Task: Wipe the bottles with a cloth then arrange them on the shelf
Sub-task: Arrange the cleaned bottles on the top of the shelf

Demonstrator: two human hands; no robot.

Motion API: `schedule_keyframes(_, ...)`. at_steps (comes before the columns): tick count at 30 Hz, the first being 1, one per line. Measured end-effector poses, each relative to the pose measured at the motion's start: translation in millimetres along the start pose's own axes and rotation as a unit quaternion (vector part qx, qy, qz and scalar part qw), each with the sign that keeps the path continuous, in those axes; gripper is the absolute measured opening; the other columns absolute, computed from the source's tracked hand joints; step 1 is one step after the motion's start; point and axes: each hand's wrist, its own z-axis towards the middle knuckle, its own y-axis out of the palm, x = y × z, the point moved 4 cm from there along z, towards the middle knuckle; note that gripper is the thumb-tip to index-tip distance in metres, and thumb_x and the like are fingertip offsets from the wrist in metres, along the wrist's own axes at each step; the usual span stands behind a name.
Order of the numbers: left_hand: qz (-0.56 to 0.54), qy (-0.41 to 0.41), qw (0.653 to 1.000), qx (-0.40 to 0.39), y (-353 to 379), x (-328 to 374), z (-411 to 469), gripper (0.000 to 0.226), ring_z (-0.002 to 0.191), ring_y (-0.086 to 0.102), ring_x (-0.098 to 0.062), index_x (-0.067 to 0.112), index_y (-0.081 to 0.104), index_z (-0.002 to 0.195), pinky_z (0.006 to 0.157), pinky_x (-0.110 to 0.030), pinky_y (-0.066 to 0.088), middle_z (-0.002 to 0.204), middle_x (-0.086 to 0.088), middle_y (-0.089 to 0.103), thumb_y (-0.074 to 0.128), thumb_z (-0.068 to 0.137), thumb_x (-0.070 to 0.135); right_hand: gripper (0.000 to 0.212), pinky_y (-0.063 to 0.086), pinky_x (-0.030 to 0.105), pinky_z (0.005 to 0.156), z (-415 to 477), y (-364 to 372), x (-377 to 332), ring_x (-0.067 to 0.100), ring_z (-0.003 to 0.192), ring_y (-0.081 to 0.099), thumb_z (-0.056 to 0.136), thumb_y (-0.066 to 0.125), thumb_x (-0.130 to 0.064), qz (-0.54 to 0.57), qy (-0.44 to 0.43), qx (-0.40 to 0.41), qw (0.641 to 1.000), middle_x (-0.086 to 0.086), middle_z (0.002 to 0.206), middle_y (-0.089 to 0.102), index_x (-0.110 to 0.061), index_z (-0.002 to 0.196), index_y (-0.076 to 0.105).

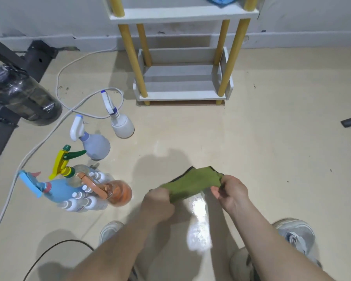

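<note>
Head view: the green cloth [190, 184] is held above the floor between the left hand [158, 201] and right hand [231, 192], long axis left to right, both hands' fingers [216, 192] clamped on its ends. The bottles [95, 146] stand left of both hands. The orange spray bottle [118, 192] is nearest, near the left hand. The shelf [182, 94] stands ahead, well apart.

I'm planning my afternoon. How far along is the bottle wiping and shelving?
Done: nothing yet; the bottom board of the shelf holds no bottles. In hand: the left hand and right hand both grip the green cloth, touching no bottle. Left: the spray bottles and small white bottles all stand on the floor at the left, waiting to be wiped and shelved.
</note>
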Motion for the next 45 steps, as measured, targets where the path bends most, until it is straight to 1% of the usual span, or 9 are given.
schedule_keyframes(3, -0.192, -0.007, 0.981, -0.001, -77, 3, -14, 0.015, 0.068, 0.053, -0.022, 0.016, 0.054, 0.058, 0.055, -0.026, 0.036, 0.063, 0.000, 0.054, 0.050, 0.073, 0.014, 0.027, 0.053, 0.030, 0.054, -36, 13, -45, 0.022, 0.073, 0.061, 0.093, 0.048, 0.008, -0.032, -0.051, -0.084, 0.995, 0.011, 0.091, 0.063, -0.014, 0.103, 0.060)
schedule_keyframes(8, -0.432, 0.018, 0.902, -0.007, -206, 1, -83, 0.017, 0.055, 0.045, -0.017, 0.014, 0.059, 0.080, 0.050, -0.021, 0.040, 0.061, -0.002, 0.048, 0.047, 0.071, 0.006, 0.014, 0.053, 0.023, 0.075, -139, 50, -124, 0.019, 0.085, 0.061, 0.093, 0.059, 0.000, -0.213, -0.160, -0.253, 0.930, 0.009, 0.095, 0.064, -0.004, 0.098, 0.072)
schedule_keyframes(14, -0.524, 0.153, 0.838, 0.013, -320, -21, -178, 0.032, 0.072, 0.067, -0.016, 0.017, 0.067, 0.102, 0.064, -0.028, 0.058, 0.091, -0.006, 0.071, 0.083, 0.075, 0.020, 0.017, 0.040, 0.019, 0.056, -276, 98, -173, 0.006, 0.057, 0.051, 0.079, 0.082, -0.014, -0.671, -0.428, -0.234, 0.558, -0.012, 0.055, 0.057, -0.020, 0.069, 0.070)
schedule_keyframes(20, -0.356, 0.086, 0.921, 0.132, -361, -82, -229, 0.029, 0.074, 0.063, -0.023, -0.002, 0.072, 0.094, 0.063, -0.027, 0.052, 0.087, -0.019, 0.072, 0.084, 0.068, 0.002, 0.014, 0.042, 0.021, 0.060, -340, 137, -196, 0.009, 0.067, 0.052, 0.084, 0.076, -0.019, -0.561, -0.418, -0.263, 0.664, -0.006, 0.067, 0.060, -0.019, 0.072, 0.070)
schedule_keyframes(28, -0.574, 0.081, 0.748, 0.323, -389, -116, -171, 0.034, 0.051, 0.050, -0.012, 0.018, 0.059, 0.096, 0.043, -0.020, 0.040, 0.072, -0.003, 0.054, 0.042, 0.094, -0.011, 0.012, 0.045, 0.018, 0.040, -313, 236, -171, 0.012, 0.047, 0.055, 0.093, 0.067, -0.011, -0.366, -0.249, -0.373, 0.816, 0.005, 0.060, 0.061, -0.012, 0.092, 0.054)
schedule_keyframes(34, -0.163, 0.059, 0.948, 0.266, -448, -117, -78, 0.022, 0.088, 0.062, 0.001, 0.047, 0.075, 0.096, 0.082, -0.020, 0.047, 0.093, 0.024, 0.069, 0.078, 0.078, 0.035, 0.011, 0.039, 0.021, 0.045, -273, 354, -174, 0.013, 0.052, 0.053, 0.094, 0.065, -0.012, -0.189, -0.226, -0.450, 0.843, 0.006, 0.071, 0.060, -0.016, 0.085, 0.059)
schedule_keyframes(37, -0.003, -0.008, 0.972, 0.234, -477, -129, -32, 0.051, 0.094, 0.060, -0.013, 0.052, 0.061, 0.112, 0.087, -0.028, 0.049, 0.103, 0.017, 0.064, 0.084, 0.068, 0.042, 0.009, 0.040, 0.019, 0.041, -249, 395, -186, 0.013, 0.052, 0.050, 0.093, 0.067, -0.015, -0.183, -0.245, -0.428, 0.850, 0.006, 0.074, 0.061, -0.018, 0.095, 0.060)
schedule_keyframes(41, -0.098, -0.032, 0.939, 0.328, -533, -144, -2, 0.026, 0.073, 0.057, -0.017, 0.034, 0.061, 0.090, 0.066, -0.023, 0.045, 0.088, -0.002, 0.067, 0.078, 0.076, 0.020, 0.021, 0.052, 0.031, 0.058, -243, 425, -189, 0.016, 0.056, 0.047, 0.096, 0.050, -0.003, -0.249, -0.398, -0.345, 0.813, 0.007, 0.080, 0.049, -0.023, 0.099, 0.057)
schedule_keyframes(45, -0.355, 0.036, 0.858, 0.369, -581, -138, 24, 0.027, 0.072, 0.057, -0.011, 0.025, 0.066, 0.090, 0.069, -0.017, 0.047, 0.089, 0.004, 0.067, 0.077, 0.077, 0.005, 0.022, 0.042, 0.026, 0.076, -280, 462, -195, 0.008, 0.082, 0.044, 0.090, 0.046, -0.008, -0.424, -0.623, -0.226, 0.617, 0.000, 0.104, 0.039, -0.015, 0.099, 0.065)
